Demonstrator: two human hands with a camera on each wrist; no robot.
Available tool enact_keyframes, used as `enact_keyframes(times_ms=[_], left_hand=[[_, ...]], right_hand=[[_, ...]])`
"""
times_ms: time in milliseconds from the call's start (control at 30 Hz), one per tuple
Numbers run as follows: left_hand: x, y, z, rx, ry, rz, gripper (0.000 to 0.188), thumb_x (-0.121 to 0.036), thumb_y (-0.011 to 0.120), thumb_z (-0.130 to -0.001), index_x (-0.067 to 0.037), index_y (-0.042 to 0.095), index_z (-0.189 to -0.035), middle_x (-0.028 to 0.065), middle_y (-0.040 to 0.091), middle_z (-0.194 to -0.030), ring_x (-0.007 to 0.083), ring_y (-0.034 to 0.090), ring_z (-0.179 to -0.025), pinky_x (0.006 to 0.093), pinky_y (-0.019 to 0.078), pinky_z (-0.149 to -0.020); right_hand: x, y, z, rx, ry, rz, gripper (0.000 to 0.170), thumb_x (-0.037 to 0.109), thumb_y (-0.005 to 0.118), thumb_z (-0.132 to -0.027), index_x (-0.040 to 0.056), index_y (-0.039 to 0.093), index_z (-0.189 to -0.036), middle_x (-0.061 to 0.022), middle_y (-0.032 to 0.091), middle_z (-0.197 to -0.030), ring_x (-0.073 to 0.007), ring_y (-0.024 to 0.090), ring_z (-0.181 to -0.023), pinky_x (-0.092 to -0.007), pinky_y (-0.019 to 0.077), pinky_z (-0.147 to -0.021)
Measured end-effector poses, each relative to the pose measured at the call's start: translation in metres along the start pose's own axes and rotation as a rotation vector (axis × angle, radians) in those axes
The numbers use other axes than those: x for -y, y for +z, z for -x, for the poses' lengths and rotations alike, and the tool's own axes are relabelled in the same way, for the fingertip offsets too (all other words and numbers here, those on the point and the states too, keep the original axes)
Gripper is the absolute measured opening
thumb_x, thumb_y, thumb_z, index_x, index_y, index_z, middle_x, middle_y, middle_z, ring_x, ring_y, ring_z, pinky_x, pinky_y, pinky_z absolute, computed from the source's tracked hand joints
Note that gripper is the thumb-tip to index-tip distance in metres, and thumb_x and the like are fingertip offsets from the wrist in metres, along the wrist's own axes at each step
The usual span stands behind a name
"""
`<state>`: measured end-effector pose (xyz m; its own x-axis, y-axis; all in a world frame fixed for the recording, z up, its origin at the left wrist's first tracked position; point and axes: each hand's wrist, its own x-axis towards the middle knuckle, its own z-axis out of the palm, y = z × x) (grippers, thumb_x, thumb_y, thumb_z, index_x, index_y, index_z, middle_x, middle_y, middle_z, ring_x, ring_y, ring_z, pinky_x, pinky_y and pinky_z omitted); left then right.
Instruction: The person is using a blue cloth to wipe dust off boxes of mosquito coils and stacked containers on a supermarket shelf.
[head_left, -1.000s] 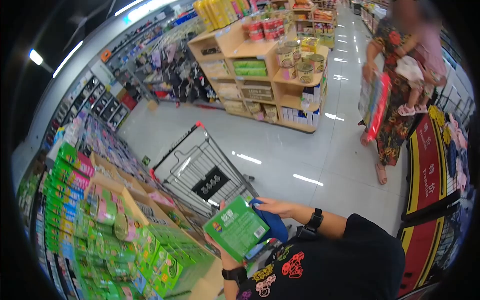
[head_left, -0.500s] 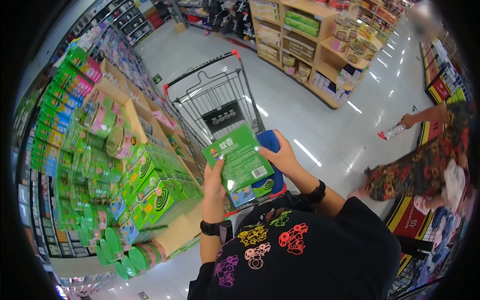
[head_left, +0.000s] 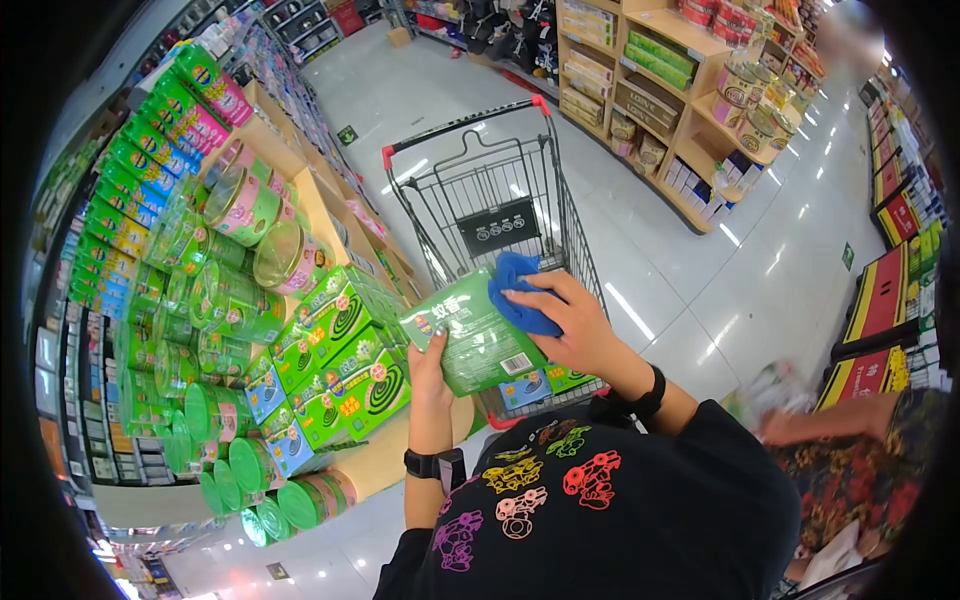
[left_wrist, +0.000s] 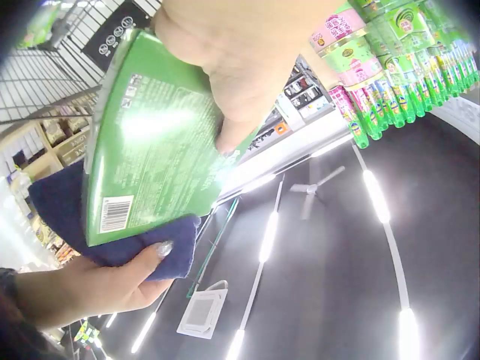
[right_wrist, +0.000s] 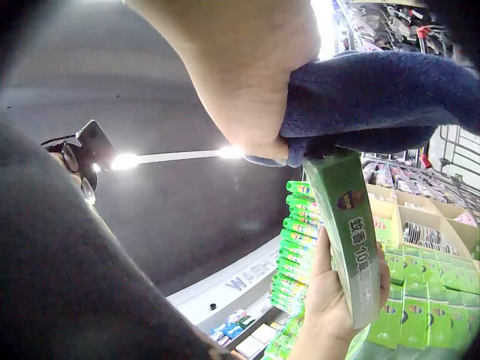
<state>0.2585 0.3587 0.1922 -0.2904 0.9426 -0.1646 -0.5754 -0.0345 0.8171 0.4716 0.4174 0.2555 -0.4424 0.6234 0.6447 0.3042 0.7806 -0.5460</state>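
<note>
A flat green box (head_left: 470,335) with white print and a barcode is gripped at its left edge by my left hand (head_left: 430,385), thumb across the printed face. My right hand (head_left: 575,325) holds a blue cloth (head_left: 520,290) against the box's upper right edge. In the left wrist view the cloth (left_wrist: 142,251) wraps along the box's barcode end, pinched by the right hand (left_wrist: 112,289). From the right wrist, the narrow side of the box (right_wrist: 346,232) shows, with the cloth (right_wrist: 375,94) over its top end and my left hand (right_wrist: 330,300) around the other.
A shopping cart (head_left: 500,220) stands just beyond my hands, with boxes near its red handle. On the left, a display holds green mosquito-coil boxes (head_left: 345,400) and plastic tubs (head_left: 240,300). A wooden shelf (head_left: 690,90) is further back; a person in a patterned garment (head_left: 860,480) is at lower right.
The box has tipped slightly, and the blue cloth has moved from behind it up over its upper right edge with my right hand. The person at right has come closer.
</note>
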Motion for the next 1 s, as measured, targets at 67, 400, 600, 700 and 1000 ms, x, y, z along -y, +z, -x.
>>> enact_keyframes(times_ms=[67, 400, 600, 700, 1000], left_hand=[[-0.009, -0.002, 0.000, -0.025, 0.000, 0.046, 0.036, -0.009, 0.055, -0.085, 0.000, 0.043, -0.118, 0.0109, 0.055, -0.110, 0.0217, 0.056, -0.098, 0.0345, 0.0468, -0.084], [-0.012, -0.014, -0.019, 0.024, -0.060, 0.050, 0.036, -0.007, 0.052, -0.086, -0.002, 0.042, -0.120, 0.0110, 0.053, -0.113, 0.0225, 0.055, -0.101, 0.0351, 0.0465, -0.086], [-0.013, -0.010, -0.029, 0.071, 0.005, 0.083, 0.040, -0.006, 0.055, -0.083, 0.000, 0.041, -0.120, 0.0122, 0.053, -0.113, 0.0246, 0.054, -0.101, 0.0389, 0.0469, -0.086], [-0.019, -0.002, -0.027, 0.081, 0.143, -0.162, 0.041, -0.010, 0.059, -0.083, 0.000, 0.042, -0.119, 0.0117, 0.053, -0.112, 0.0230, 0.054, -0.099, 0.0349, 0.0448, -0.086], [0.002, -0.007, -0.060, 0.408, -0.012, -0.474, 0.050, -0.029, 0.049, -0.090, -0.008, 0.028, -0.131, 0.0092, 0.040, -0.126, 0.0205, 0.043, -0.112, 0.0375, 0.0366, -0.091]], right_hand=[[0.006, -0.001, -0.003, 0.052, 0.009, -0.038, 0.047, 0.008, 0.068, -0.061, 0.0113, 0.059, -0.108, -0.0130, 0.054, -0.103, -0.0315, 0.055, -0.092, -0.0373, 0.0466, -0.078], [0.025, 0.002, -0.006, -0.059, 0.267, -0.181, 0.044, 0.008, 0.065, -0.070, 0.0101, 0.056, -0.112, -0.0134, 0.056, -0.101, -0.0278, 0.058, -0.089, -0.0338, 0.0468, -0.076], [0.033, 0.011, 0.000, -0.052, 0.310, -0.117, 0.060, 0.021, 0.069, -0.069, 0.0128, 0.046, -0.123, -0.0129, 0.056, -0.106, -0.0297, 0.058, -0.092, -0.0338, 0.0470, -0.078], [0.027, 0.018, 0.010, -0.094, 0.426, -0.151, 0.062, 0.025, 0.074, -0.066, 0.0118, 0.046, -0.120, -0.0111, 0.058, -0.102, -0.0252, 0.060, -0.087, -0.0335, 0.0476, -0.077], [0.026, 0.013, 0.014, -0.237, 0.577, -0.257, 0.044, 0.013, 0.076, -0.064, 0.0049, 0.056, -0.102, -0.0045, 0.061, -0.092, -0.0100, 0.056, -0.083, -0.0256, 0.0453, -0.076]])
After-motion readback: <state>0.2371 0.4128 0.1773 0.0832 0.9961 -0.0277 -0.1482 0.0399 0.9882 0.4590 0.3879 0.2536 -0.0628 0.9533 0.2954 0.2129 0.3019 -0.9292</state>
